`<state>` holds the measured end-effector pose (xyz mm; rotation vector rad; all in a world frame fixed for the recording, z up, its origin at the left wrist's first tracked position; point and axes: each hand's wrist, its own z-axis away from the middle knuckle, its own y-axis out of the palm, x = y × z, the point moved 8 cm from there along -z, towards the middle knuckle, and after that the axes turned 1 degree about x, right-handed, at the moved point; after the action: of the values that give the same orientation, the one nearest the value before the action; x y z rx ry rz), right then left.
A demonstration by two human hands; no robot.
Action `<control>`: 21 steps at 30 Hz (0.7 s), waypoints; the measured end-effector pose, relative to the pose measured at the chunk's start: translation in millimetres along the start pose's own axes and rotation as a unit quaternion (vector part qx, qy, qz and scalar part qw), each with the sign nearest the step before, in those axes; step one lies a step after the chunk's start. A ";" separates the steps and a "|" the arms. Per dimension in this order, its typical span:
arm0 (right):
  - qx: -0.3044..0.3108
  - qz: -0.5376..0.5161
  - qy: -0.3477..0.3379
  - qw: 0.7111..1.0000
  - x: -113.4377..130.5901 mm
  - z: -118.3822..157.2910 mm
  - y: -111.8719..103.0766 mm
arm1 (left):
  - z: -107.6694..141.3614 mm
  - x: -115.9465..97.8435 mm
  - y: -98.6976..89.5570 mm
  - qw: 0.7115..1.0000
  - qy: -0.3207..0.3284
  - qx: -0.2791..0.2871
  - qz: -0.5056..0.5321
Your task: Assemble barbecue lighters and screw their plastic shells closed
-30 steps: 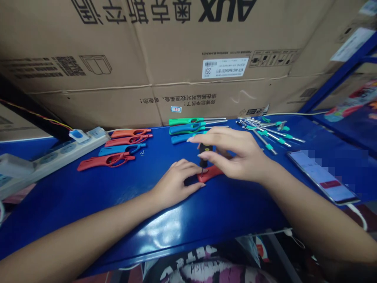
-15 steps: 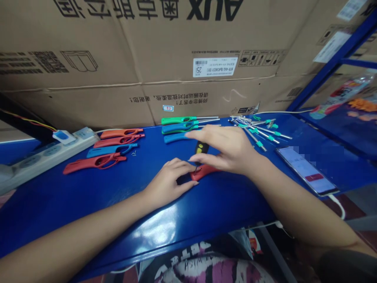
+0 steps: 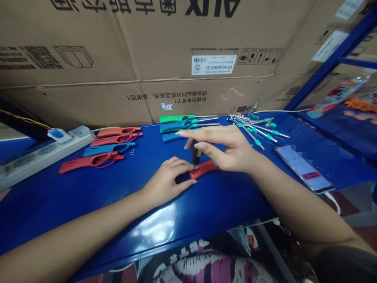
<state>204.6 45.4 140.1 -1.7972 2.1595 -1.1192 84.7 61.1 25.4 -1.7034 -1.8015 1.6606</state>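
Observation:
A red lighter body (image 3: 203, 169) lies on the blue table, its right part hidden under my right hand. My left hand (image 3: 167, 181) grips its left end between thumb and fingers. My right hand (image 3: 229, 147) holds a short black and yellow screwdriver (image 3: 196, 153) upright, its tip on the red body near the left end. To the left lie orange, red and blue handle shells, among them a red one (image 3: 91, 162), with tiny screws (image 3: 132, 151) beside them. Green and blue lighters with metal rods (image 3: 176, 125) lie behind my hands.
Metal rods with green parts (image 3: 256, 129) are piled at the back right. A phone (image 3: 304, 169) with a white cable lies at the right. A power strip (image 3: 44, 151) runs along the left. Behind stands a cardboard box (image 3: 165, 51).
The fingers of my right hand have shifted around the screwdriver, which now stands more upright. My left hand stays on the red body. The whole view has moved slightly.

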 end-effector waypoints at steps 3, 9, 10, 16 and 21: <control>-0.021 0.081 -0.040 0.996 7.6 0.8 -3.4 | -0.2 -0.6 -0.1 1.000 0.005 0.000 0.002; 0.043 0.057 0.003 0.997 -0.6 1.5 6.6 | -1.0 1.2 1.2 1.000 -0.006 0.008 0.000; 0.037 0.058 0.006 0.998 -2.5 1.9 5.8 | -0.8 1.1 1.1 1.000 -0.005 0.006 -0.001; -0.003 0.229 -0.041 0.973 -1.9 4.7 0.5 | 0.4 1.4 1.2 1.000 -0.002 0.004 0.002; 0.009 0.113 -0.003 0.994 -7.7 3.1 0.4 | 0.6 2.5 2.0 1.000 -0.010 0.008 0.000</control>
<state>208.1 50.9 135.0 -1.5001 2.2706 -1.0746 84.6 62.2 22.3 -1.6864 -1.7908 1.6936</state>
